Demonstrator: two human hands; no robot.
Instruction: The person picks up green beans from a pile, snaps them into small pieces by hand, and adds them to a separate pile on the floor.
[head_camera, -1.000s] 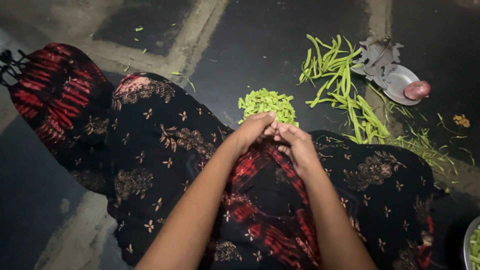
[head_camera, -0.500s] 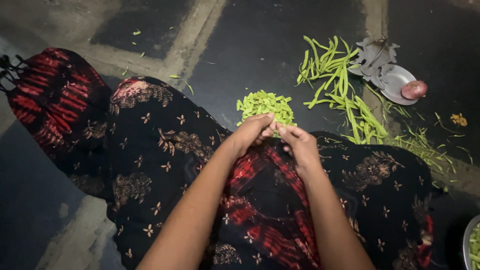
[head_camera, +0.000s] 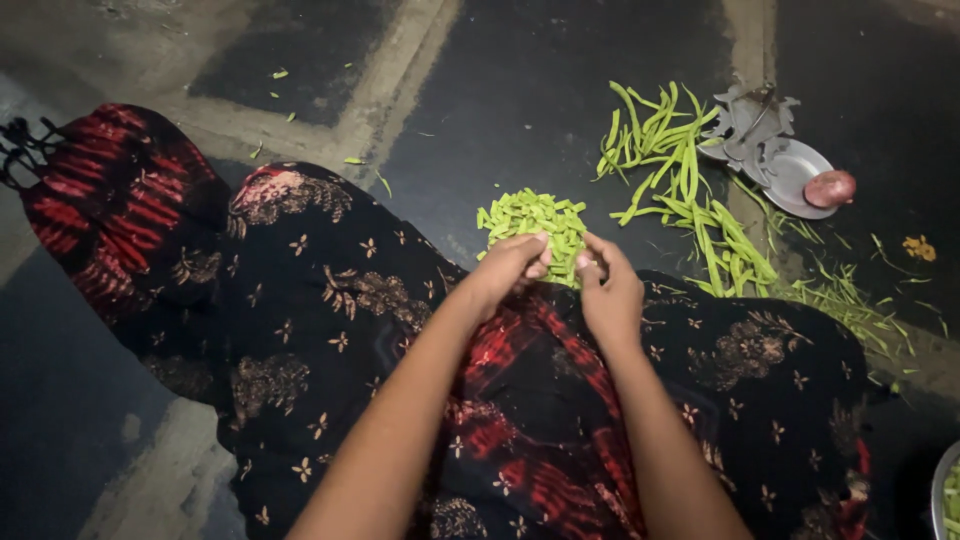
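Seated on dark floor (head_camera: 560, 90), knees spread, patterned black-and-red garment (head_camera: 330, 300) across lap. Both hands meet just over near edge of pile of cut bean pieces (head_camera: 535, 220). Left hand (head_camera: 515, 265) fingers curled, tips pinched together w/ thumb; right hand (head_camera: 608, 290) likewise pinched, the two almost touching. Prob. a bean piece gripped betw. them, but it's hidden by fingers and light is dim, so can't say for sure what's held.

Progress, judging by how things lie: a fair heap of short pieces already made, sitting on floor right in front of lap. Well more remains, I'd say: whole long green beans (head_camera: 680, 180) lie in a loose spread to the right of the pile, near but apart from it. Thin stringy trimmings (head_camera: 840, 300) scattered further right, and a few stray green bits (head_camera: 280, 75) at upper left of floor.

Beyond the whole beans: small round metal plate (head_camera: 790, 180) w/ a grey metal tool (head_camera: 745, 125) partly resting on it, and a reddish onion (head_camera: 830, 187) at plate's right rim. Small orange scrap (head_camera: 918, 247) right of that. Rim of a metal bowl (head_camera: 945, 490) w/ something green in it shows at bottom-right corner.

No packages, labels or signs in view.
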